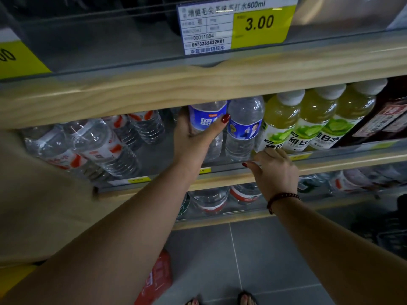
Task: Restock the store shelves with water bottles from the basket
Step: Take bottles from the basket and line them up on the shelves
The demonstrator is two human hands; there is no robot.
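My left hand is wrapped around a clear water bottle with a blue label, standing upright on the middle shelf. A second blue-label water bottle stands just to its right. My right hand rests on the shelf's front rail below the yellow-green drink bottles, fingers curled against the lowest one, holding nothing that I can see. Red-label water bottles stand on the same shelf to the left. The basket is mostly hidden; a red thing shows on the floor under my left arm.
The upper wooden shelf edge carries a price tag reading 3.00. A lower shelf holds more water bottles. Dark bottles stand at far right. Grey tiled floor and my feet lie below.
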